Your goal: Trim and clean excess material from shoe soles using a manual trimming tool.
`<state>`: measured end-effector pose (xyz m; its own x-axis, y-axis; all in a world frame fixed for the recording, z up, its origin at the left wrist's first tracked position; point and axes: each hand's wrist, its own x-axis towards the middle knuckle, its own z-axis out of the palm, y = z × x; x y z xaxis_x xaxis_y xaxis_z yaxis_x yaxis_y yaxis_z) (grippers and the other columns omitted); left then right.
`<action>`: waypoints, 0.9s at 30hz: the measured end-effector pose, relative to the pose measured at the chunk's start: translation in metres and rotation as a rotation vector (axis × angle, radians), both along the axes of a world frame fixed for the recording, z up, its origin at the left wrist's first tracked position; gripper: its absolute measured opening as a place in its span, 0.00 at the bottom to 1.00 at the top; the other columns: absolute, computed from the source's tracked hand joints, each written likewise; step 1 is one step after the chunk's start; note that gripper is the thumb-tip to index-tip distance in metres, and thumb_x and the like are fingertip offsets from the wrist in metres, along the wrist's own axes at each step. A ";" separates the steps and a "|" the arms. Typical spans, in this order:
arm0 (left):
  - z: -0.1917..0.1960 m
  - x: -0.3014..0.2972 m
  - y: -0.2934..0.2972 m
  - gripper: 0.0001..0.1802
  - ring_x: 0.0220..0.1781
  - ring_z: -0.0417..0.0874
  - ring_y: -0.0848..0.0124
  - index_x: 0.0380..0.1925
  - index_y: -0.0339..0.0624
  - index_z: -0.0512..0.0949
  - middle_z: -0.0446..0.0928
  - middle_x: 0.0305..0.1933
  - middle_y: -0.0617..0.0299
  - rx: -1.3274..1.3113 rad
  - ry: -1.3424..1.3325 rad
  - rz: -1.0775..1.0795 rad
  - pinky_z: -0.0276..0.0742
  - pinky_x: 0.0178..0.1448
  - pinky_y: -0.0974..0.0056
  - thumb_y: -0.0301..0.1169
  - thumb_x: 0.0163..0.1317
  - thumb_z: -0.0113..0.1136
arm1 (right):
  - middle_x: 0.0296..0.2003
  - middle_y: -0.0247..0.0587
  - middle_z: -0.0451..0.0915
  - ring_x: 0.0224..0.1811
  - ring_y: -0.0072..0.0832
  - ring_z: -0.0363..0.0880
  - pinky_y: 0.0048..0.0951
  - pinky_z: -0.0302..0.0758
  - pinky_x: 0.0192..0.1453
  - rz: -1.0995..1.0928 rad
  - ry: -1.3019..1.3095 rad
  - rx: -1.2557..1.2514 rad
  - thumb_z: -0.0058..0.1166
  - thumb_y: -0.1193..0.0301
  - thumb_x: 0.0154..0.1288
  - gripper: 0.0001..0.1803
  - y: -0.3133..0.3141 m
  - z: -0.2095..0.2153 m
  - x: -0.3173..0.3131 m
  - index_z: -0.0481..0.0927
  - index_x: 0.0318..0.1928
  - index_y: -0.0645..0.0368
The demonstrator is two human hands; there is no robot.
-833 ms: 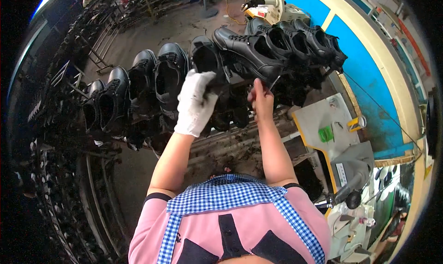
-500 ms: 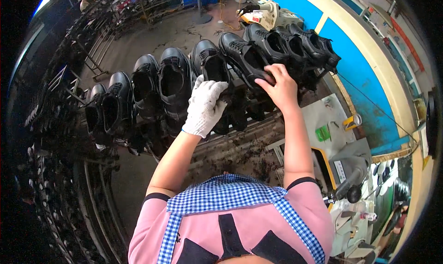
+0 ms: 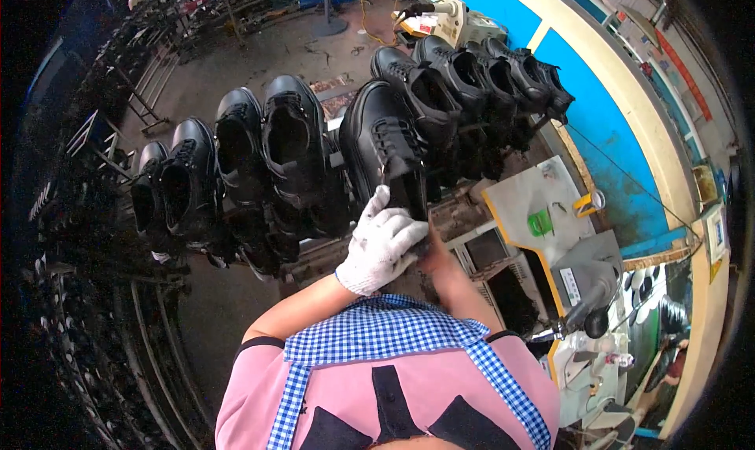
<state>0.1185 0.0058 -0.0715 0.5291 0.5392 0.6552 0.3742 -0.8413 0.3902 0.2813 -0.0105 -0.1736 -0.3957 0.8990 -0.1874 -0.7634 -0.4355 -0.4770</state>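
A black lace-up shoe point(image 3: 379, 139) is lifted out of the row, toe pointing away from me and heel toward my body. My left hand point(image 3: 381, 249), in a white knit glove, is closed on its heel end, with one finger up along the edge of the opening. Bare, my right hand point(image 3: 429, 253) grips the right side of the same heel; the glove and shoe hide most of its fingers. Left of it, another black shoe point(image 3: 292, 139) sits in the row. Close on the right stands a further black shoe point(image 3: 429, 92).
The row of black shoes runs along a rack, with a small shoe point(image 3: 550, 84) at its right end. On the right is a machine table point(image 3: 543, 190) bearing a green object point(image 3: 540, 223) and a yellow tape roll point(image 3: 588, 204). A blue-and-cream partition point(image 3: 605, 135) stands beyond.
One shoe has come out of the middle of the row toward me, leaving a gap. My right hand has left the neighbouring shoe and joined my left at the heel.
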 end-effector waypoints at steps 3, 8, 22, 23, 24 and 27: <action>0.002 -0.008 -0.008 0.22 0.51 0.78 0.57 0.45 0.40 0.77 0.77 0.42 0.55 -0.009 -0.288 -0.137 0.59 0.68 0.42 0.29 0.46 0.65 | 0.59 0.44 0.70 0.56 0.34 0.74 0.39 0.73 0.60 -0.075 -0.161 0.163 0.35 0.45 0.71 0.34 -0.004 -0.039 0.001 0.59 0.68 0.53; 0.001 -0.023 0.004 0.34 0.65 0.67 0.59 0.63 0.37 0.59 0.65 0.63 0.50 -0.747 -0.667 0.208 0.61 0.68 0.62 0.28 0.57 0.59 | 0.55 0.44 0.75 0.47 0.33 0.80 0.34 0.81 0.44 0.144 0.118 0.081 0.38 0.46 0.70 0.33 -0.015 -0.050 0.014 0.63 0.66 0.53; -0.004 -0.027 0.023 0.31 0.58 0.73 0.70 0.57 0.35 0.70 0.74 0.55 0.59 -1.019 -0.813 -0.085 0.65 0.65 0.65 0.30 0.52 0.67 | 0.39 0.39 0.76 0.32 0.22 0.71 0.25 0.69 0.41 -0.089 -1.335 0.036 0.41 0.63 0.74 0.20 -0.045 0.006 0.054 0.71 0.61 0.57; 0.002 -0.027 0.022 0.31 0.57 0.73 0.70 0.57 0.35 0.70 0.74 0.54 0.59 -1.025 -0.762 -0.137 0.65 0.64 0.65 0.30 0.52 0.67 | 0.40 0.40 0.75 0.32 0.25 0.71 0.26 0.70 0.42 -0.249 -1.562 0.468 0.43 0.66 0.73 0.20 -0.044 0.026 0.060 0.70 0.61 0.59; 0.006 -0.029 0.020 0.31 0.56 0.74 0.70 0.57 0.35 0.71 0.75 0.54 0.59 -1.027 -0.711 -0.179 0.66 0.64 0.65 0.30 0.52 0.67 | 0.39 0.41 0.74 0.32 0.29 0.72 0.26 0.70 0.42 -0.279 -1.635 0.601 0.46 0.70 0.71 0.19 -0.041 0.057 0.059 0.71 0.61 0.56; 0.016 -0.030 0.018 0.32 0.55 0.75 0.70 0.57 0.36 0.71 0.75 0.54 0.59 -1.050 -0.620 -0.260 0.67 0.63 0.65 0.32 0.50 0.69 | 0.33 0.39 0.76 0.29 0.31 0.76 0.27 0.73 0.32 -0.413 -1.632 0.970 0.56 0.79 0.60 0.21 -0.045 0.140 0.042 0.79 0.54 0.51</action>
